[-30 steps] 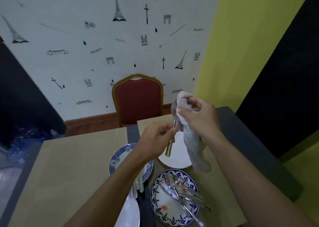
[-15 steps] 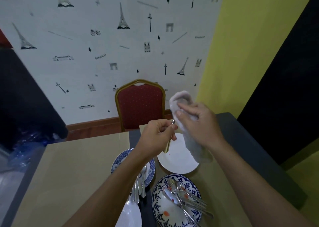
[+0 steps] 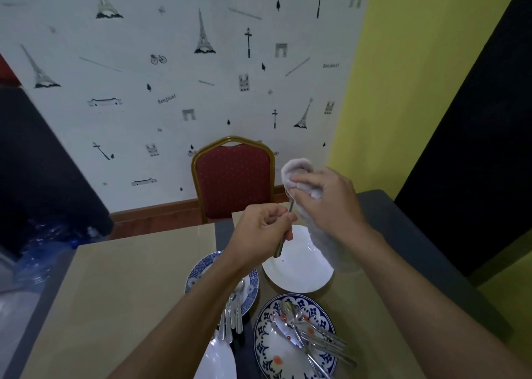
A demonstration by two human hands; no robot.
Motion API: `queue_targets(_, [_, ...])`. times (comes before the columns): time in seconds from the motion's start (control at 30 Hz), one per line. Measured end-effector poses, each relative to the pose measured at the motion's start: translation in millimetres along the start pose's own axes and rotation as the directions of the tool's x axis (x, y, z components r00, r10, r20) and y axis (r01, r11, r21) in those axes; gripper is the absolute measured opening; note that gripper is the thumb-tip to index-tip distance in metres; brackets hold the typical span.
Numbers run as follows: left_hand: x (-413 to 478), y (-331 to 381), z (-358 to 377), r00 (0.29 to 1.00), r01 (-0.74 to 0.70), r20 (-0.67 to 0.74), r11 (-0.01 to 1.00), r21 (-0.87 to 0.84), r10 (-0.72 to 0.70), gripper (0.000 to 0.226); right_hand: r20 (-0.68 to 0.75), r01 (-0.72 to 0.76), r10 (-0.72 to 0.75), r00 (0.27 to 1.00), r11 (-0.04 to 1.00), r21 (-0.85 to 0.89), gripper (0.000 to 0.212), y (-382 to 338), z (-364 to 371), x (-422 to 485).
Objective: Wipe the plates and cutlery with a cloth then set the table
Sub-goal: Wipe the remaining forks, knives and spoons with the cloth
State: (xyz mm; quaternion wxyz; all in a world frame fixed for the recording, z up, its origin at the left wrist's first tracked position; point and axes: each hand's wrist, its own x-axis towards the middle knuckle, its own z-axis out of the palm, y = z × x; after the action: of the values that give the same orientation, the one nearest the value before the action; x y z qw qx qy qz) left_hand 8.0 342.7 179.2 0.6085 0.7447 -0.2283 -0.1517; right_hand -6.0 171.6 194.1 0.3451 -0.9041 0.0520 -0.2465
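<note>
View: head camera, looking forward and down. I see two bare forearms reaching out over the worktop (image 3: 115, 292).
Left hand (image 3: 259, 229): the fingers are curled round the handle of a piece of cutlery (image 3: 280, 247), which it holds nearly upright above a white plate (image 3: 299, 272).
Piece of cutlery: metal. The handle end pokes out below the fist and a thin neck rises from it into the cloth (image 3: 331, 249). The top end is hidden, so I cannot tell whether it is a spoon or a fork.
Right hand (image 3: 331, 203): it grips the cloth, with fingers and thumb pinching it round the top of the cutlery.
Cloth: pale grey. One fold stands up above the fingers and the rest hangs below the wrist, over the white plate's right rim.
White plate: on the worktop under both hands, with a small red speck on it.
Near patterned plate (image 3: 267, 350): blue and white, front right, smeared with red. A cutlery pile (image 3: 316, 339) lies across it.
Left patterned plate (image 3: 198, 269): partly hidden under the left forearm. Spare cutlery (image 3: 233, 318) rests on its near rim, handles toward me.
Second white plate (image 3: 216, 361): cut off by the bottom edge.
Worktop: tan, with a dark strip (image 3: 223, 230) down the middle.
Beyond: a red chair (image 3: 233, 177) with a gold frame at the far side, white wallpaper printed with Eiffel towers, and a yellow wall on the right.
</note>
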Motion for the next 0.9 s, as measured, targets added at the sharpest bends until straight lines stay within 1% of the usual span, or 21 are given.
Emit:
queue_targets(0.03, [-1, -2, 0, 1.000, -0.001, 0.005, 1.000, 0.009, 0.001, 0.037, 0.012, 0.011, -0.011, 1.000, 1.000, 0.000, 0.028, 2, 0, -1])
queue_targets(0.1, [-5, -3, 2, 1.000, -0.002, 0.023, 1.000, 0.026, 0.002, 0.036, -0.027, 0.012, -0.014, 1.000, 0.997, -0.073, 0.024, 7, -1, -1])
queue_targets(0.17, [-4, -4, 6, 1.000, 0.015, 0.025, 0.999, 0.030, -0.015, 0.034, -0.090, -0.053, 0.040, 0.995, 0.987, -0.152, 0.019, 9, 0, 1])
queue_targets(0.2, [-3, -5, 7, 1.000, 0.022, 0.014, 0.999, 0.031, -0.023, 0.034, -0.116, -0.098, 0.080, 0.990, 0.982, -0.160, 0.018, 8, 1, 1])
queue_targets(0.23, [-2, -6, 7, 1.000, 0.027, -0.002, 0.999, 0.035, -0.027, 0.033, -0.140, -0.156, 0.139, 0.980, 0.981, -0.118, 0.018, 8, 2, 1])
queue_targets(0.27, [-2, -7, 8, 0.999, 0.024, -0.026, 0.999, 0.039, -0.023, 0.033, -0.165, -0.233, 0.227, 0.960, 0.972, -0.017, 0.018, 8, 1, 1])
queue_targets(0.3, [-2, -7, 6, 0.998, 0.020, -0.052, 0.999, 0.042, -0.018, 0.032, -0.163, -0.324, 0.346, 0.924, 0.935, 0.148, 0.017, 8, -1, 2])
queue_targets(0.33, [-1, -8, 5, 0.998, 0.010, -0.067, 0.999, 0.034, -0.008, 0.028, -0.115, -0.407, 0.469, 0.876, 0.846, 0.346, 0.016, 8, -4, 2])
queue_targets(0.37, [-1, -7, 3, 0.997, -0.004, -0.071, 1.000, 0.027, 0.006, 0.025, -0.033, -0.466, 0.558, 0.829, 0.723, 0.509, 0.017, 6, -7, 3])
queue_targets(0.4, [-1, -6, 2, 0.998, -0.023, -0.065, 0.999, 0.027, 0.025, 0.023, 0.061, -0.510, 0.602, 0.796, 0.612, 0.605, 0.018, 4, -10, 2])
queue_targets(0.43, [-1, -4, 1, 0.997, -0.048, -0.054, 0.998, 0.030, 0.049, 0.022, 0.147, -0.537, 0.610, 0.779, 0.528, 0.658, 0.018, 2, -11, 2])
queue_targets(0.47, [0, -3, 1, 0.996, -0.074, -0.037, 0.997, 0.034, 0.076, 0.022, 0.225, -0.557, 0.593, 0.773, 0.466, 0.688, 0.018, 0, -12, 2])
queue_targets(0.53, [3, -3, 2, 0.994, -0.105, -0.016, 0.994, 0.043, 0.106, 0.023, 0.364, -0.591, 0.518, 0.774, 0.384, 0.710, 0.023, -4, -11, 1])
queue_targets(0.57, [3, -2, 3, 0.994, -0.105, -0.021, 0.994, 0.032, 0.106, 0.023, 0.415, -0.603, 0.476, 0.775, 0.360, 0.712, 0.027, -5, -12, 1])
queue_targets(0.6, [4, -2, 2, 0.994, -0.102, -0.029, 0.995, 0.025, 0.102, 0.024, 0.450, -0.610, 0.442, 0.776, 0.349, 0.711, 0.030, -6, -13, 1])
queue_targets(0.7, [6, -6, 0, 0.997, -0.070, -0.023, 0.997, 0.033, 0.071, 0.029, 0.506, -0.629, 0.380, 0.774, 0.373, 0.682, 0.029, -4, -16, 0])
queue_targets(0.8, [8, -9, 1, 0.999, -0.053, -0.008, 0.997, -0.056, 0.053, 0.030, 0.580, -0.667, 0.332, 0.744, 0.428, 0.610, 0.026, -7, -15, -4])
queue_targets(0.83, [10, -9, 1, 0.999, -0.055, -0.005, 0.996, -0.074, 0.054, 0.030, 0.596, -0.678, 0.329, 0.733, 0.429, 0.597, 0.024, -8, -14, -5])
queue_targets(0.9, [13, -9, -1, 0.997, -0.083, 0.003, 0.996, -0.037, 0.083, 0.029, 0.598, -0.684, 0.332, 0.730, 0.376, 0.626, 0.025, -9, -13, -6])
